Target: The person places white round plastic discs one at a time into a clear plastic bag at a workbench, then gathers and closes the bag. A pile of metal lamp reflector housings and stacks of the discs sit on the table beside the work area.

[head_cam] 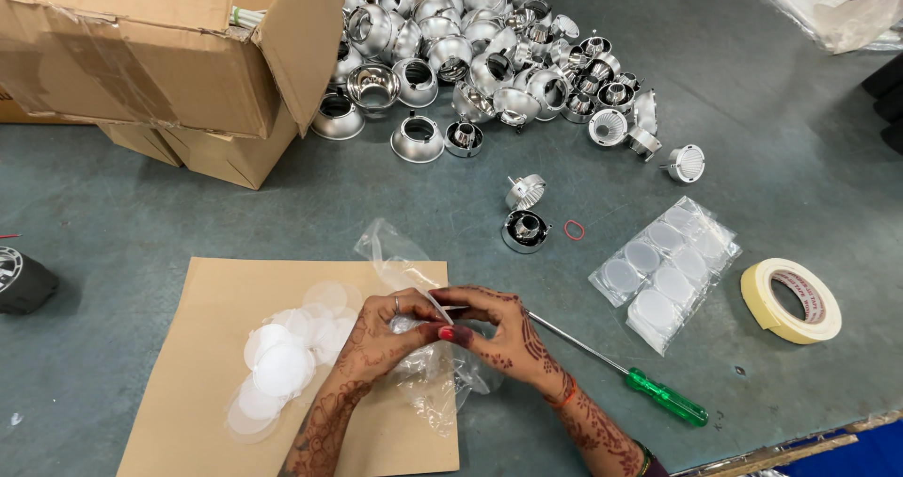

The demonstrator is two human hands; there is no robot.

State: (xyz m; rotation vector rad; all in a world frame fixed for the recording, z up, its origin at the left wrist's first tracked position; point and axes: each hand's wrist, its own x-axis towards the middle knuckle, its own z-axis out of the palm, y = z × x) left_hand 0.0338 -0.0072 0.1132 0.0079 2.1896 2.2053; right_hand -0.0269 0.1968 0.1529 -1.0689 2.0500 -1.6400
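Note:
Both my hands meet over a crumpled clear plastic bag (406, 261) at the near edge of the grey table. My left hand (381, 331) pinches the bag from the left, and my right hand (499, 331) grips it from the right. To the left, a heap of thin white translucent discs (282, 364) lies on a brown cardboard sheet (226, 298). A green-handled screwdriver (663, 397) lies just right of my right wrist, its shaft running under my hand.
Several shiny silver reflector cups (470, 44) are piled at the back, with two loose ones (524, 228) and a red rubber band (574, 230) nearer. Packs of discs (663, 270), a tape roll (790, 300), open cartons (169, 54) and a black object (21, 281) surround the work spot.

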